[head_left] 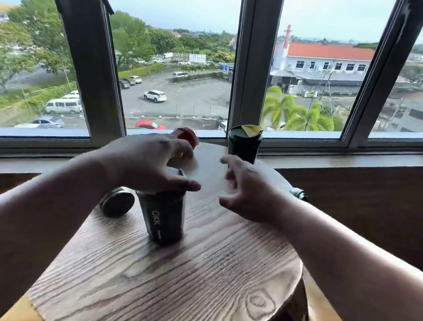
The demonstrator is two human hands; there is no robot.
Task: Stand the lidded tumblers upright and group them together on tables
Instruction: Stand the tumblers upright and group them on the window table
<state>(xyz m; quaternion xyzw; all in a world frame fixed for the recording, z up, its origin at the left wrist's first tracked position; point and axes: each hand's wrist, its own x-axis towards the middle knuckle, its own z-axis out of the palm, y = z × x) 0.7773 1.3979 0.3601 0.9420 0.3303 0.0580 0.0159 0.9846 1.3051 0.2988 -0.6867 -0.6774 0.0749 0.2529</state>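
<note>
Left hand (148, 161) rests spread over the lid of an upright dark tumbler (166, 217) on the round wooden table (184, 282), while the right hand (248, 191) hovers open and empty beside it. A green tumbler (117, 202) lies on its side just left, a red tumbler (186, 135) lies beyond the left hand, and another dark tumbler (244, 143) stands by the window.

Soft window (183, 52) daylight, motion blur, bowed edges.

- round wooden table (183, 290) with bold grain, set against the window wall
- dark tumbler (167, 218) stands upright near the middle
- green tumbler (117, 202) lies on its side just left of it
- dark green tumbler (244, 143) stands upright at the far edge
- red tumbler (187, 136) lies at the far left edge
</note>
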